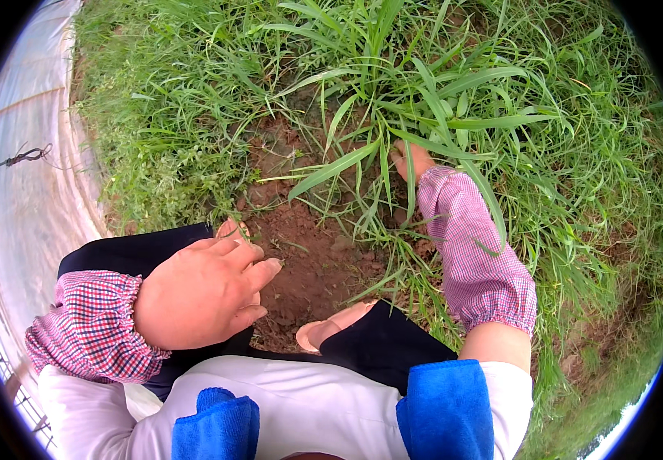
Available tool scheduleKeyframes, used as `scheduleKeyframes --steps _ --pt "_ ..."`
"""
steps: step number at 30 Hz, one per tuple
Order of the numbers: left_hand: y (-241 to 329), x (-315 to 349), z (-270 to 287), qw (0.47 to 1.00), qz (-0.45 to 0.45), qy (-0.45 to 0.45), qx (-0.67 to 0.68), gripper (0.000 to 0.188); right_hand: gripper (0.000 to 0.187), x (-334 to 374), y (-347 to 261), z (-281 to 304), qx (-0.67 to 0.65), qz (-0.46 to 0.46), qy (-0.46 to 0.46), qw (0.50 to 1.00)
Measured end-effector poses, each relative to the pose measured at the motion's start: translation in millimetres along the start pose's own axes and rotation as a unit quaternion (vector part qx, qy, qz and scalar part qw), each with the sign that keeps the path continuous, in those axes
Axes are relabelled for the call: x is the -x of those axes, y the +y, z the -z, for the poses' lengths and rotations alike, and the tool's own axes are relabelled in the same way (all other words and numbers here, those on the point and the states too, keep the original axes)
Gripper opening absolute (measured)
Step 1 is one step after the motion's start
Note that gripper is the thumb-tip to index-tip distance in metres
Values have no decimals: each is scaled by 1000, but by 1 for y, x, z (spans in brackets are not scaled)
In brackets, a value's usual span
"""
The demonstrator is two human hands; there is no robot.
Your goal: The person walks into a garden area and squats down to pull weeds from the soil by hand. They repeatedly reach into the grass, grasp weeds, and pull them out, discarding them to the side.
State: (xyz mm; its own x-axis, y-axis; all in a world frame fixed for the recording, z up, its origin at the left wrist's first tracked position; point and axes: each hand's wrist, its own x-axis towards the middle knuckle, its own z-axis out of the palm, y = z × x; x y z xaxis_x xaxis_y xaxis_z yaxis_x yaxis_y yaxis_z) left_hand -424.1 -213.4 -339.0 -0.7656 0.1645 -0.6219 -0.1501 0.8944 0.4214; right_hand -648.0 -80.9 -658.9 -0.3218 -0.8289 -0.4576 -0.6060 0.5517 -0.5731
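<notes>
My left hand [207, 291] rests near my left knee with its fingers loosely spread, bent a little and holding nothing. Farther forward and to the right, my right hand [412, 161] reaches in at the base of a tall clump of broad-bladed grass [381, 123]. Its fingers are curled against the lower stems, and long blades cross in front of them, so part of the grip is hidden. Checked sleeve covers [473, 245] are on both forearms.
Bare reddish soil [308, 261] lies between my feet, with scattered grass bits on it. Dense low weeds [170, 123] spread ahead and to the right. Along the left runs a sheet of clear plastic film [36, 153] with a dark wire [21, 159] hanging on it.
</notes>
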Motion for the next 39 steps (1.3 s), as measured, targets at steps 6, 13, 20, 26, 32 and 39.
scheduleKeyframes --steps 6,13,20,26,32,39 --pt "2 2 -2 1000 8 0 -12 37 34 -23 -3 13 91 -36 129 987" --pt "6 3 -3 1000 10 9 -9 36 35 -50 -8 17 114 -52 112 986" --pt "7 1 -6 1000 4 29 -3 35 36 -23 12 -1 -114 3 58 992" --pt "4 -1 -4 1000 5 17 3 34 30 42 -43 8 6 -7 -52 999" --pt "10 -12 1 1000 -5 -15 -8 37 26 1 2 -5 271 76 117 952" --pt "10 -16 2 1000 -11 -15 -15 38 23 -22 23 30 205 -54 160 964"
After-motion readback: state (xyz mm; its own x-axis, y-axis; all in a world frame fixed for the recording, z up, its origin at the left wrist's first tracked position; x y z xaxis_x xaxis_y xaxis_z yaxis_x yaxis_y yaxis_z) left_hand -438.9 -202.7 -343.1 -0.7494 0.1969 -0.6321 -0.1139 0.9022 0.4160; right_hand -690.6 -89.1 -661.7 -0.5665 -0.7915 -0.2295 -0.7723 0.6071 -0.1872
